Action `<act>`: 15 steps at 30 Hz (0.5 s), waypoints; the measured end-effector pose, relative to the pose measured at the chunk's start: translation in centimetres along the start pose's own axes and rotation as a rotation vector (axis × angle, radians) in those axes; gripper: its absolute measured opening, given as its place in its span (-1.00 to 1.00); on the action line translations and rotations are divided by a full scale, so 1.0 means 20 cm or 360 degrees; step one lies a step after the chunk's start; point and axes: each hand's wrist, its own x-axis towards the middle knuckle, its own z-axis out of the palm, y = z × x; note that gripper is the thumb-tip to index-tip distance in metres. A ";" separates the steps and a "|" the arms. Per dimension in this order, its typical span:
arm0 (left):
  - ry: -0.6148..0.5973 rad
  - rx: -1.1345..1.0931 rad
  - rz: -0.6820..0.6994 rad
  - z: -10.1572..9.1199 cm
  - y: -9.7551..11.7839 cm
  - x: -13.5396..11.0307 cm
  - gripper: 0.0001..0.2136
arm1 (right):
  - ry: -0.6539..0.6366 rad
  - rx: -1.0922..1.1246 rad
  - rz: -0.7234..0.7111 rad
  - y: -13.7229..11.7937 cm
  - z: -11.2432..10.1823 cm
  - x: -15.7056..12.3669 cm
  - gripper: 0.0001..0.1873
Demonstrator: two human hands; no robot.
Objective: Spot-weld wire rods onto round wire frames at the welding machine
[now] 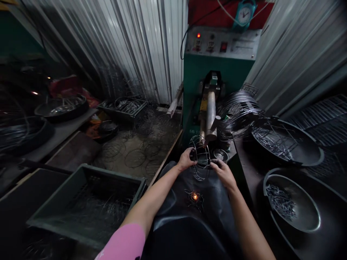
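Between my hands is a round wire frame (200,174), made of thin metal rings joined by cross wires. My left hand (187,159) has its fingers closed on the frame's left side. On the right side, my right hand (222,172) pinches the wire with thumb and fingers. The frame's top sits at the tip of the welding machine's metal arm (211,112). Dark cloth (189,231) covers my lap, and a bright orange glow (195,196) shows among a few loose wires on it.
A green crate (84,231) with wire pieces stands at left. To the right are a steel bowl (311,216) and a wide pan (309,148), both with short metal pieces. A heap of wire rings (240,112) lies beside the machine (219,68). Wire rings (135,158) lie on the floor.
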 end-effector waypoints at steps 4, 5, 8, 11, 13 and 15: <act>0.0015 0.0007 -0.0011 0.00 0.01 -0.04 -0.37 | -0.0164 0.0003 0.0128 0.05 -0.04 -0.09 -0.63; 0.0022 0.0002 -0.0025 0.00 0.01 -0.04 -0.38 | -0.0173 0.0001 0.0131 0.05 -0.04 -0.10 -0.63; 0.0041 -0.0063 -0.0094 0.00 0.00 -0.04 -0.38 | -0.0122 0.0007 0.0095 0.02 -0.03 -0.07 -0.65; 0.0049 -0.0148 -0.0158 0.01 0.00 -0.02 -0.37 | -0.0082 0.0010 0.0049 -0.01 0.00 -0.03 -0.65; 0.0051 -0.0179 -0.0173 0.01 0.00 0.00 -0.37 | -0.0053 0.0008 0.0020 -0.02 0.01 -0.01 -0.66; 0.0070 -0.0187 -0.0182 0.02 0.00 0.01 -0.38 | -0.0024 0.0021 -0.0004 -0.03 0.01 0.01 -0.67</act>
